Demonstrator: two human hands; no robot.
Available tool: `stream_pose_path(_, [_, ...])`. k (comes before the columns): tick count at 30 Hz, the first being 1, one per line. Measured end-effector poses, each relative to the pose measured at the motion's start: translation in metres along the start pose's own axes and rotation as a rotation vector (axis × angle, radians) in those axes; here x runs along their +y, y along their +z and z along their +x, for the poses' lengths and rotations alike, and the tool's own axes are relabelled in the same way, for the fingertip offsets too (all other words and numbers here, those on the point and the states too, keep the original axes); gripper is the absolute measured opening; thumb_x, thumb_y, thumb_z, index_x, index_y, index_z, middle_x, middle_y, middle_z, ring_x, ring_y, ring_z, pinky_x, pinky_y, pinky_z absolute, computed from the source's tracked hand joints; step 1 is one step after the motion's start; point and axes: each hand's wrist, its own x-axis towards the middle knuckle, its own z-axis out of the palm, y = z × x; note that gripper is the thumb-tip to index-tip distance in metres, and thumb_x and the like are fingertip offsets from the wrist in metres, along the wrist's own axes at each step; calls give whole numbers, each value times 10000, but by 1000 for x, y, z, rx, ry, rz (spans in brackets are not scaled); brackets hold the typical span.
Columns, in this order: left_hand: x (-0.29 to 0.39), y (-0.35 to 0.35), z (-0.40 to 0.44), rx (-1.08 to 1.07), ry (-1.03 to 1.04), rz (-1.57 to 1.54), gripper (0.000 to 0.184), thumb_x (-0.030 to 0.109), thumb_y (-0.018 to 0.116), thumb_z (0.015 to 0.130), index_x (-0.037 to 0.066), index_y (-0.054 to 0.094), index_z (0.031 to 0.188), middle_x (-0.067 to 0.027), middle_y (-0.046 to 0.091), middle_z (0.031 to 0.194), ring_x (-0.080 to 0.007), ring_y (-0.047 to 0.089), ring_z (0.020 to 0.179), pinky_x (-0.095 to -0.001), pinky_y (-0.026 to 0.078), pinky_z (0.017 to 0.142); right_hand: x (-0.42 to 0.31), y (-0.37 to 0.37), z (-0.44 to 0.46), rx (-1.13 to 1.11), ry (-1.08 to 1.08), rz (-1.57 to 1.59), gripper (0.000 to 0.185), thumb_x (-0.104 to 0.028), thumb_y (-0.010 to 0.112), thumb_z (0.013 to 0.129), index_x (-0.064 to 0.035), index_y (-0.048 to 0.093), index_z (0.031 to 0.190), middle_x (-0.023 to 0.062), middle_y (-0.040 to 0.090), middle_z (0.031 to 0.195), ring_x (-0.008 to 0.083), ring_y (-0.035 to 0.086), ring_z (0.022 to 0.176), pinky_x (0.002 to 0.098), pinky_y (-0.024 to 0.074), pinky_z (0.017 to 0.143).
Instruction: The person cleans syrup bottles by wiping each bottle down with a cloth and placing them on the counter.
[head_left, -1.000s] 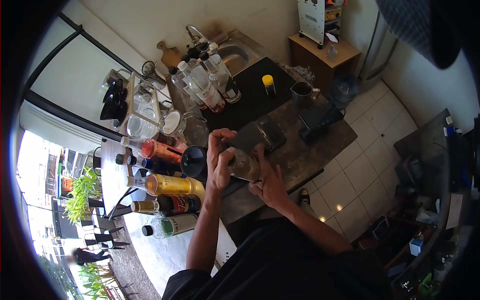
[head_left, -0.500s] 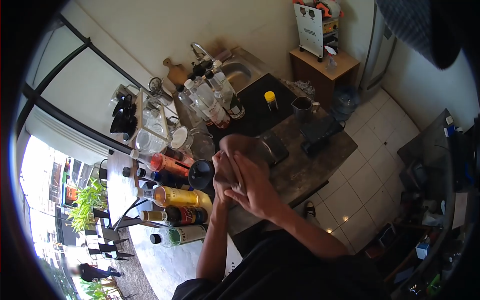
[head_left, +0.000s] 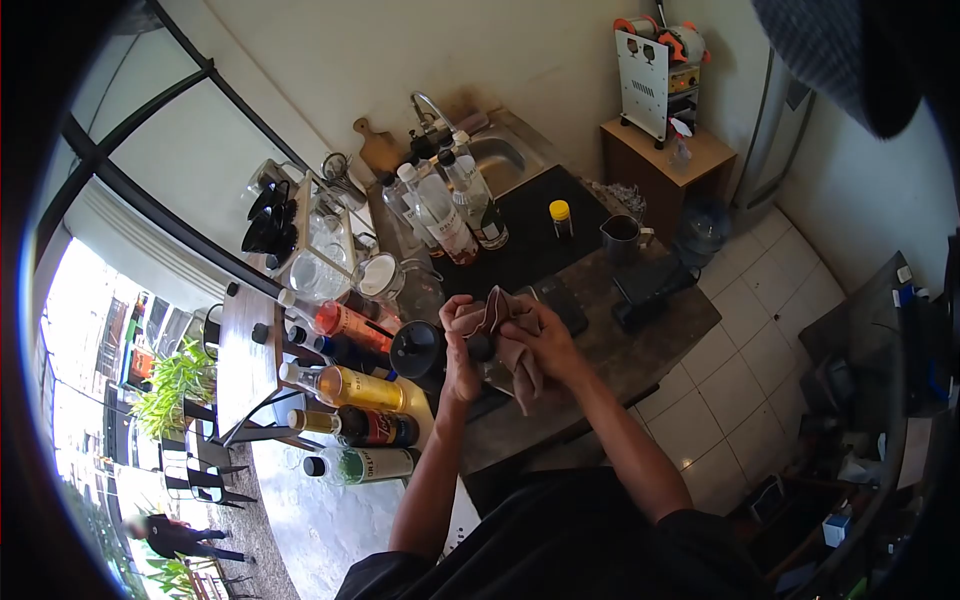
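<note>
A brown cloth [head_left: 518,362] hangs crumpled between my two hands above the dark counter. My left hand [head_left: 460,350] is closed on its left edge, fingers curled up. My right hand [head_left: 548,342] grips the cloth from the other side, and a loose end droops below it. Between the hands shows a small dark round thing [head_left: 481,347]; I cannot make out what it is or whether it is held. Just left of my left hand stands a container with a black round lid [head_left: 415,348]. A flat black device [head_left: 558,305] lies beyond my right hand.
Several bottles, among them a yellow one [head_left: 362,388], line the left side. Clear bottles [head_left: 440,215] stand near the sink [head_left: 500,160]. A yellow-capped jar [head_left: 561,218], a metal pitcher [head_left: 622,238] and a black device [head_left: 650,290] sit on the counter [head_left: 665,335].
My hands, earlier pressed together with a blurred brown cloth over them, have moved apart and now spread the crumpled cloth between them. The view has shifted slightly.
</note>
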Motion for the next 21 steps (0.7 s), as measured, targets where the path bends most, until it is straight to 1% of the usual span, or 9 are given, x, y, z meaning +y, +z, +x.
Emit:
stream_pose_path(2, [5, 5, -2, 4, 134, 64, 638, 606, 374, 983, 44, 427, 1279, -96, 558, 1138, -149, 565, 1010, -306, 434, 920, -5, 6, -8, 69, -28, -100, 348, -130, 674, 911, -40, 564, 1229, 29, 615, 1116, 92, 542, 1066, 259, 430, 932])
stream_pose_path(4, [18, 13, -12, 177, 218, 526, 471, 441, 451, 1013, 21, 463, 1224, -87, 577, 1047, -132, 556, 895, -290, 456, 812, 0, 4, -17, 138, -56, -202, 357, -138, 653, 930, -37, 552, 1257, 33, 617, 1141, 96, 539, 1090, 260, 423, 948])
stream_pose_path(5, [24, 19, -15, 176, 221, 523, 471, 441, 451, 1013, 21, 463, 1224, -87, 577, 1047, -132, 556, 895, -290, 456, 812, 13, -5, -21, 128, -63, -216, 360, -149, 638, 943, -37, 545, 1273, 36, 616, 1156, 100, 537, 1105, 262, 420, 956])
stream_pose_path(7, [33, 33, -25, 286, 100, 575, 306, 290, 488, 1013, -6, 542, 1070, -65, 586, 913, -109, 531, 819, -267, 445, 720, 37, -22, -37, 126, -64, -233, 364, -159, 622, 956, -37, 538, 1288, 39, 615, 1171, 103, 535, 1120, 265, 417, 964])
stream_pose_path(8, [35, 39, -26, 321, 52, 629, 356, 278, 425, 1028, -17, 568, 889, -64, 602, 835, -127, 543, 818, -271, 440, 752, 47, -30, -47, 129, -9, -242, 362, -175, 605, 969, -36, 535, 1295, 41, 618, 1176, 107, 537, 1128, 271, 420, 964])
stream_pose_path(12, [34, 45, -21, 307, 78, 489, 425, 245, 325, 999, -35, 559, 781, -106, 627, 807, -183, 573, 779, -311, 445, 791, 83, -54, -86, 208, 201, -383, 367, -217, 562, 999, -28, 525, 1311, 48, 625, 1189, 122, 546, 1140, 289, 432, 965])
stream_pose_path(16, [28, 34, -12, 219, 13, 261, 416, 208, 334, 967, -40, 545, 709, -117, 619, 750, -196, 580, 787, -303, 439, 800, 81, -59, -97, 198, 225, -590, 372, -263, 537, 1010, -23, 540, 1294, 69, 620, 1203, 146, 549, 1142, 293, 419, 977])
stream_pose_path(19, [25, 27, -12, 101, 24, 83, 383, 209, 356, 966, -39, 532, 733, -137, 588, 742, -241, 572, 789, -352, 456, 848, 48, -33, -93, 290, 133, -427, 383, -277, 554, 1001, -28, 554, 1291, 99, 604, 1248, 178, 553, 1155, 308, 415, 992])
stream_pose_path(21, [24, 24, -13, 106, -12, 95, 385, 217, 355, 965, -44, 533, 744, -145, 579, 738, -250, 572, 783, -363, 463, 855, 24, -12, -87, 228, -14, -273, 422, -275, 567, 993, -13, 522, 1321, 129, 575, 1297, 202, 528, 1201, 324, 407, 1010])
